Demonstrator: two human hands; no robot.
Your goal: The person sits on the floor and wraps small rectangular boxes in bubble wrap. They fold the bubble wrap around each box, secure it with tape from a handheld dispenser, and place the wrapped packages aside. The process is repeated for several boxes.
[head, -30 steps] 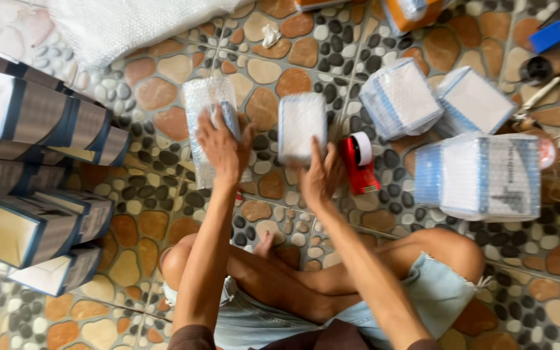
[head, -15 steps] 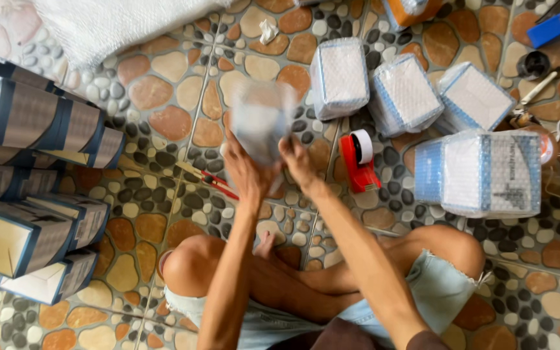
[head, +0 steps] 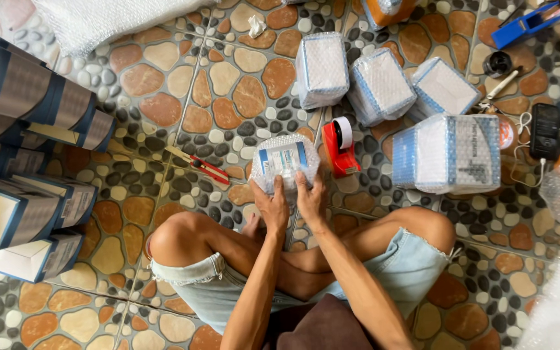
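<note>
Fingers of the left hand (head: 272,206) and right hand (head: 310,199) clasp a bubble-wrapped box (head: 284,163) beside the red tape dispenser (head: 340,146).

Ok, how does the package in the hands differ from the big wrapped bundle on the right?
The held package is small, and both hands, left hand and right hand, grip it. The big bundle is much larger and lies untouched on the tiled floor. The held package shows a blue-and-white label; the bundle shows blue edges. Both are in bubble wrap.
</note>
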